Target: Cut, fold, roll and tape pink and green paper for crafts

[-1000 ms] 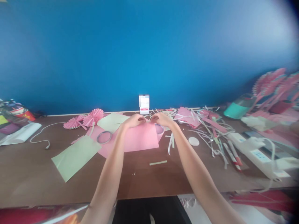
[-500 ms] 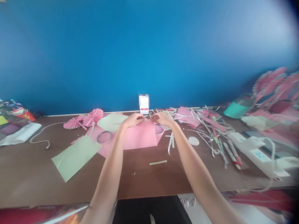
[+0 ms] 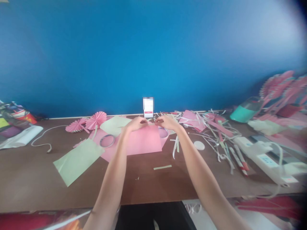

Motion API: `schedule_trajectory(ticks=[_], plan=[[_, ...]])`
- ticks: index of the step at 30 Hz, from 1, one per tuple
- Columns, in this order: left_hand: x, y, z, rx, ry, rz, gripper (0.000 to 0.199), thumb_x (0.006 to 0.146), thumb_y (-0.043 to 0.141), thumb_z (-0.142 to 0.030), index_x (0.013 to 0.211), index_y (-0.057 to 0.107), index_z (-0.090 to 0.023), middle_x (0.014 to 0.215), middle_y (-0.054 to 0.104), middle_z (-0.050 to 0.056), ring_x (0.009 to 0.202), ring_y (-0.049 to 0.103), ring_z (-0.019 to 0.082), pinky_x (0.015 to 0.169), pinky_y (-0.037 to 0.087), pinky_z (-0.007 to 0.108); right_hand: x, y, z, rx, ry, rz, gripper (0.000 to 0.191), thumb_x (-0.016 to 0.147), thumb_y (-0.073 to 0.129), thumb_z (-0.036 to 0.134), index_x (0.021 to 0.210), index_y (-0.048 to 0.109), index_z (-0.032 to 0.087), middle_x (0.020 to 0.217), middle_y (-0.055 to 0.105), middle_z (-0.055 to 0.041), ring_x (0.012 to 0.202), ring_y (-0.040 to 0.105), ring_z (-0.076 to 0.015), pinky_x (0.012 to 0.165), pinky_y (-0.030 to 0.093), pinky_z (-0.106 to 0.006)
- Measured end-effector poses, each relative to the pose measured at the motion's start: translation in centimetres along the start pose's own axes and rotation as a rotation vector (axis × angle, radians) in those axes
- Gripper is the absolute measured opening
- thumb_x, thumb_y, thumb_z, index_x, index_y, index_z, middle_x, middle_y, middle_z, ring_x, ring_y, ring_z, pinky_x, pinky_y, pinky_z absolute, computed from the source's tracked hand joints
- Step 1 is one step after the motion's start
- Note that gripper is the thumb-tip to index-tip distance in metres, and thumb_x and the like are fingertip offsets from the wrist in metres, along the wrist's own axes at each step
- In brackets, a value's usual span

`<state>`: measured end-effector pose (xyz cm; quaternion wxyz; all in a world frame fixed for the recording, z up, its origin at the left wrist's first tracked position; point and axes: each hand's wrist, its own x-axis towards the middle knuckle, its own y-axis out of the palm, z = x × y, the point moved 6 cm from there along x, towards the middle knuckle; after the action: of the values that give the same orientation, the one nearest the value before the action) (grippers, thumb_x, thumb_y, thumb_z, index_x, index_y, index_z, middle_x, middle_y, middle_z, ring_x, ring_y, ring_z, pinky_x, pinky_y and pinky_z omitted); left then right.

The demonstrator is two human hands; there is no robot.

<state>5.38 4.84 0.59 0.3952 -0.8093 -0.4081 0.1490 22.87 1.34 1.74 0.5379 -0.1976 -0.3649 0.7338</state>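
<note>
1. Blue wall fills the background, with a brown table running along its foot and a lit smartphone propped upright, just beyond the hands.
2. At the middle of the tabletop lies a pink sheet, its far edge between the hands, its near edge toward the person. It overlaps another pink sheet underneath.
3. The left hand has its fingers curled toward the thumb, seemingly pinching the upper sheet's far edge; the tips are small in view.
4. The right hand mirrors it, fingers bent, apparently gripping that same edge just beside the left.
5. Good handling here, I judge, means equal, light pressure from both pinches, so that the edge stays straight and the thin paper does not crease askew.
6. Working outward from the middle of the edge and lining up the side edges should help it stay square; a one-sided tug could twist it.
7. One tape-like ring lies left of the left forearm and another ring near the right wrist; a sleeve or wrist could nudge either.
8. Pleated pink fans sit at the left, loose paper strips at the right.
</note>
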Motion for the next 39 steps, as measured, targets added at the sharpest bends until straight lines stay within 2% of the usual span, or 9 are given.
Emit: schedule_trajectory(ticks=[6,17,22,29,34,39], plan=[[-0.1,-0.1,0.1,0.062,-0.059,-0.010,0.025,0.081,0.053,-0.036,0.077,0.067,-0.016,0.083,0.070,0.006,0.069,0.060,0.018,0.057,0.038,0.026,0.1,-0.3,0.4,-0.088,-0.054,-0.083,0.018,0.085,0.060,0.027,0.090,0.075,0.019,0.089,0.075,-0.0049,0.078,0.066,-0.0186,0.068,0.043,-0.025],[-0.2,-0.2,-0.2,0.106,-0.171,0.016,0.020,0.072,0.056,-0.030,0.071,0.070,-0.016,0.076,0.070,0.007,0.067,0.059,0.019,0.055,0.036,0.027,0.0,-0.2,1.1,-0.174,-0.106,-0.114,0.019,0.087,0.058,0.023,0.091,0.076,0.019,0.083,0.073,-0.0045,0.073,0.063,-0.0173,0.063,0.038,-0.025],[-0.1,-0.1,0.3,0.143,-0.202,0.023,0.018,0.069,0.057,-0.027,0.067,0.069,-0.015,0.069,0.067,0.006,0.061,0.056,0.017,0.052,0.034,0.027,0.2,0.4,1.3,-0.236,-0.143,-0.102,0.020,0.089,0.055,0.023,0.087,0.074,0.019,0.086,0.073,-0.0051,0.073,0.061,-0.0170,0.062,0.035,-0.026],[-0.4,-0.6,-0.6,0.040,-0.079,-0.005,0.024,0.078,0.054,-0.037,0.077,0.066,-0.016,0.083,0.069,0.005,0.070,0.059,0.018,0.056,0.038,0.026,0.2,-0.1,0.7,-0.171,-0.130,-0.119,0.018,0.087,0.055,0.020,0.084,0.073,0.017,0.083,0.073,-0.0053,0.070,0.061,-0.0165,0.061,0.036,-0.025],[-0.4,-0.9,-0.6,0.024,-0.048,0.010,0.027,0.081,0.053,-0.039,0.084,0.067,-0.016,0.088,0.069,0.005,0.073,0.059,0.018,0.060,0.039,0.026,0.2,-0.4,0.6,-0.128,-0.158,-0.136,0.020,0.088,0.055,0.021,0.085,0.074,0.016,0.084,0.073,-0.0048,0.073,0.062,-0.0165,0.064,0.037,-0.024],[-0.4,-0.8,-0.5,0.003,-0.031,0.023,0.027,0.081,0.053,-0.040,0.083,0.067,-0.016,0.088,0.069,0.005,0.075,0.059,0.018,0.061,0.039,0.026,0.2,-0.1,0.6,-0.110,-0.173,-0.108,0.025,0.090,0.051,0.025,0.088,0.074,0.016,0.085,0.073,-0.0052,0.070,0.060,-0.0162,0.065,0.038,-0.025]])
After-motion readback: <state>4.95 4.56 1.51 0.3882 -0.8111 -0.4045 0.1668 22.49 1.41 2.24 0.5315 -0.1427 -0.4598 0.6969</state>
